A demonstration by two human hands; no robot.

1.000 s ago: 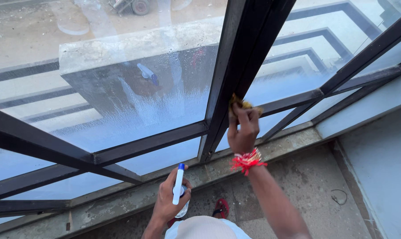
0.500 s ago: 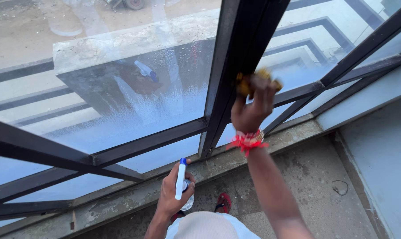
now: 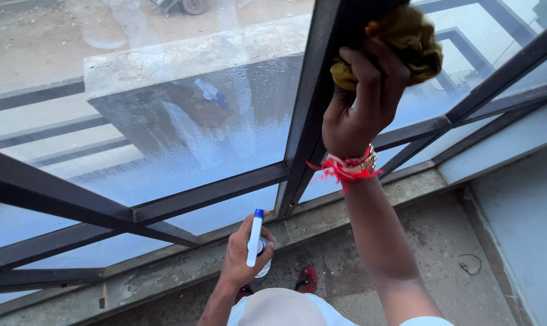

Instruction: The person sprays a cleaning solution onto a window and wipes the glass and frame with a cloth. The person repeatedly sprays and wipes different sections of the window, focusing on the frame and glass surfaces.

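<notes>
Right hand [image 3: 361, 105] is fisted round a bunched yellow rag [image 3: 400, 45], pressed on the dark window post [image 3: 321, 96]. Rag looks soft, light, crushable; a wad-grip suits it. Left hand [image 3: 243, 262], low by the sill [image 3: 183, 265], is wrapped round a spray bottle [image 3: 256, 247]: probably light, rigid, best held at the neck.

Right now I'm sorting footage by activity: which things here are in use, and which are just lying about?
In use:
- right hand pressing a yellow cloth on the dark window frame
- left hand holding a spray bottle
- wet glass pane

Lying about:
- loop of wire on the concrete floor
</notes>
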